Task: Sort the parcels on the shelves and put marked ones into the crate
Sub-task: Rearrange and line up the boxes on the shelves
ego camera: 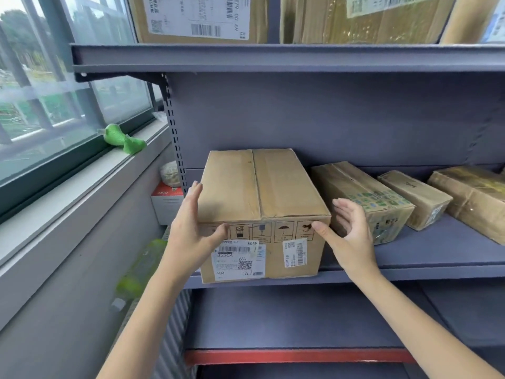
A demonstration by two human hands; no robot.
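Observation:
A brown cardboard parcel with white shipping labels on its front stands at the left end of the grey middle shelf. My left hand lies flat against the parcel's left side, thumb across the front top edge. My right hand is at the parcel's right front corner, fingers straight, thumb touching the front face. Three smaller parcels lie to the right: a taped printed one, a narrow one and a larger one. No crate is in view.
More labelled boxes fill the shelf above. The lower shelf has a red front rail. A window sill on the left carries a green plastic wad; a white-and-red box stands beside the shelf upright.

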